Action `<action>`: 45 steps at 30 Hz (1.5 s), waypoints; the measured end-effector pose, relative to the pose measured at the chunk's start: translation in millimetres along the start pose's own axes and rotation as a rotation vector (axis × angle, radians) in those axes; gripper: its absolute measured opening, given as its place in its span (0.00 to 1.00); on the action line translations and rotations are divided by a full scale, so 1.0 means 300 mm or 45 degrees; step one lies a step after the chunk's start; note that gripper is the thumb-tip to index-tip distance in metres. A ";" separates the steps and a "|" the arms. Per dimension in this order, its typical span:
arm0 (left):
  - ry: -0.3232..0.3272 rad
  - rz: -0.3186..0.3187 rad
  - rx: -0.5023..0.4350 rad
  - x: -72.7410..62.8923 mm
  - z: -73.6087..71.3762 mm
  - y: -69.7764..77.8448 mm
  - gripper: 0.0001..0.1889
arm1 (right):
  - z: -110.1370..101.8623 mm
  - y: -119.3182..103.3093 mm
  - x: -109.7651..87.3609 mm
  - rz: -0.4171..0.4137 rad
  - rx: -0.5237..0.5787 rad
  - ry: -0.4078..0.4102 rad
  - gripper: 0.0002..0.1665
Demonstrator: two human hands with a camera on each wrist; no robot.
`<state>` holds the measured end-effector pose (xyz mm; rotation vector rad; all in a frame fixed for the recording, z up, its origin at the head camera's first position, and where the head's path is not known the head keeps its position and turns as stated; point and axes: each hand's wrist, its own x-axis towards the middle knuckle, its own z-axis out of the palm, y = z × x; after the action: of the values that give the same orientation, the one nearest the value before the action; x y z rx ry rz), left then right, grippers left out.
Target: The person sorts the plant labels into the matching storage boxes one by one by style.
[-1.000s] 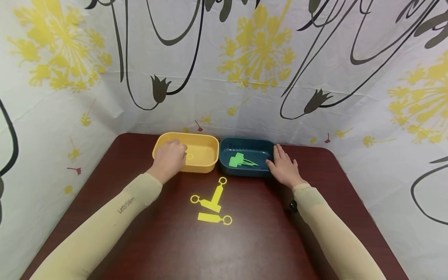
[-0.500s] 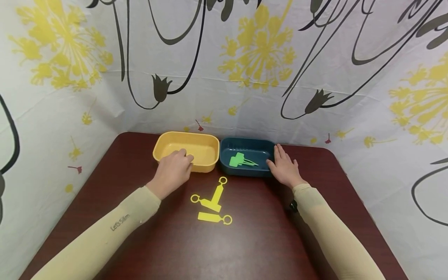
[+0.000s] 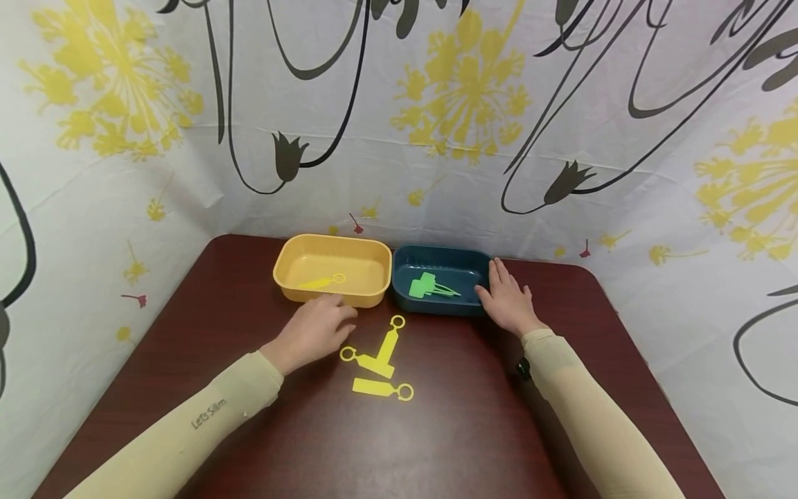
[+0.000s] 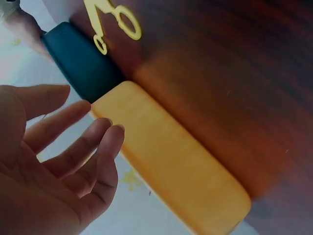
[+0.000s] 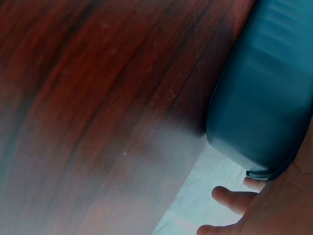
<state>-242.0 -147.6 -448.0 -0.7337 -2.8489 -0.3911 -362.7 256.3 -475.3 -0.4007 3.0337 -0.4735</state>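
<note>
Nearest us, three yellow tags (image 3: 372, 387) lie on the table (image 3: 399, 450), then our left hand (image 3: 314, 331) hangs relaxed and empty, while farther off our right hand (image 3: 508, 301), fingers straight, rests against the blue tray (image 3: 430, 305), perhaps steadying it beside the yellow tray (image 3: 368, 301) holding another tag (image 3: 321, 283).

Counting 1 yellow bin (image 3: 368, 300), 1 teal bin (image 3: 439, 305), 4 yellow ring-ended tags (image 3: 372, 387): 3 on 1 table (image 3: 436, 443), 1 inside yellow bin. Can't count overlapping green pieces (image 3: 424, 285) in teal bin. 1 left hand (image 3: 314, 328), 1 right hand (image 3: 508, 301).
</note>
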 end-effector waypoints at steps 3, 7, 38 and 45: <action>-0.057 0.026 -0.018 -0.011 0.016 0.003 0.14 | 0.001 0.002 0.001 -0.002 -0.001 0.004 0.48; -0.143 0.035 -0.044 -0.023 0.033 0.008 0.17 | 0.002 0.002 0.000 -0.003 0.002 0.010 0.48; -0.286 0.148 -0.119 -0.085 0.137 0.054 0.17 | 0.012 0.005 0.006 0.003 -0.014 0.026 0.48; -0.261 0.132 -0.190 -0.085 0.139 0.060 0.10 | 0.014 0.007 0.010 0.006 -0.004 0.020 0.47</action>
<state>-215.3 -131.5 -489.8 -0.9990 -2.9776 -0.5467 -365.7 256.1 -479.8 -0.3912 3.0505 -0.4734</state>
